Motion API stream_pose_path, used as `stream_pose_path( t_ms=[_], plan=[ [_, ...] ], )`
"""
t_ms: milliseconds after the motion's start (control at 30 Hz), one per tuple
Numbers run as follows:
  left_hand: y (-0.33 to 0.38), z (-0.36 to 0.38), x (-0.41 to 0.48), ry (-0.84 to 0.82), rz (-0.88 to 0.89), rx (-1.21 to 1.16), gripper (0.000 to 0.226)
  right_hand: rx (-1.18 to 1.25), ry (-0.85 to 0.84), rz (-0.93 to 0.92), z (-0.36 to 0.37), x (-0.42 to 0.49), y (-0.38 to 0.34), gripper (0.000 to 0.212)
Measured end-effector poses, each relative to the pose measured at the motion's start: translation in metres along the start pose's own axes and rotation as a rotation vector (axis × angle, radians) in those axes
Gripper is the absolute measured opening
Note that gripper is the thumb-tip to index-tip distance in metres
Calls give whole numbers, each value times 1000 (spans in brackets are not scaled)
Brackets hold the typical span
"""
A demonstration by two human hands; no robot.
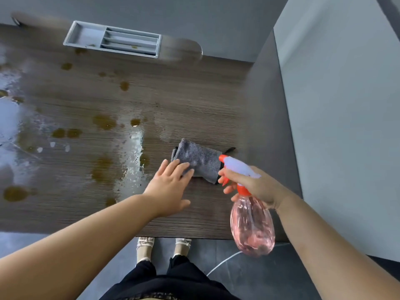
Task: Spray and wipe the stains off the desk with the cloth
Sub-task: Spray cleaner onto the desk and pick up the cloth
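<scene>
**Figure.** We show the left hand (171, 180) with fingers straight and slightly spread. Its fingertips rest on the near corner of the folded grey terry cloth (200, 159). The cloth lies on the brown wood-grain desk (194, 100), at about 4 o'clock from the desk's middle. At 5 o'clock from the cloth, the right hand (256, 187) grips the neck of the translucent pink plastic spray bottle (252, 226), fingers curled beside the orange trigger. Brown stains (104, 122) spread from 7 to 11 o'clock, and a wet, beaded band (136, 148) lies at 9 o'clock from the cloth.

We judge the step to be taking up the cloth. We would gather it under a flat palm and draw it toward 9 o'clock through the wet band. We would press evenly and turn to a clean face as it soils.

The bottle appears to hold liquid, but how full it is we cannot tell. The grey recessed plastic tray (112, 37) at 12 o'clock shows a few brown spots in its compartments.
</scene>
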State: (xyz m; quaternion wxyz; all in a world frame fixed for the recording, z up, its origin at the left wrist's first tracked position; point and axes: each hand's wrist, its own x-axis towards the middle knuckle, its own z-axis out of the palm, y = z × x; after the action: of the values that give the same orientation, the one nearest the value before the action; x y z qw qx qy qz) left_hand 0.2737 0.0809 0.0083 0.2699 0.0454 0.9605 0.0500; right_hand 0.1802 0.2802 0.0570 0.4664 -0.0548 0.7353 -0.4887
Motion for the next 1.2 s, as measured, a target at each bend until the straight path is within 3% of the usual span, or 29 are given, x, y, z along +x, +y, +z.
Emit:
stream_pose_path(
  t_ms=[267,467,633,800,967,1100,1200],
  plan=[
    [-7,8,-6,73,41,-42,77,-304,14,133,41,30,3,38],
    [-15,18,-13,95,2,-267,74,-392,80,167,55,43,1,40],
    [-18,17,-14,76,-11,-335,71,-412,67,224,60,42,0,42],
    [-22,15,-11,85,-22,-375,68,-362,117,175,55,36,-6,24],
    [-25,15,-9,84,-16,-396,68,-293,164,167,52,39,-15,33],
    [-26,13,-6,84,-13,-407,67,-289,164,155,56,44,-23,11],
    [-27,13,-6,76,-14,-406,68,-266,227,196,55,49,-20,18]
  ],
)
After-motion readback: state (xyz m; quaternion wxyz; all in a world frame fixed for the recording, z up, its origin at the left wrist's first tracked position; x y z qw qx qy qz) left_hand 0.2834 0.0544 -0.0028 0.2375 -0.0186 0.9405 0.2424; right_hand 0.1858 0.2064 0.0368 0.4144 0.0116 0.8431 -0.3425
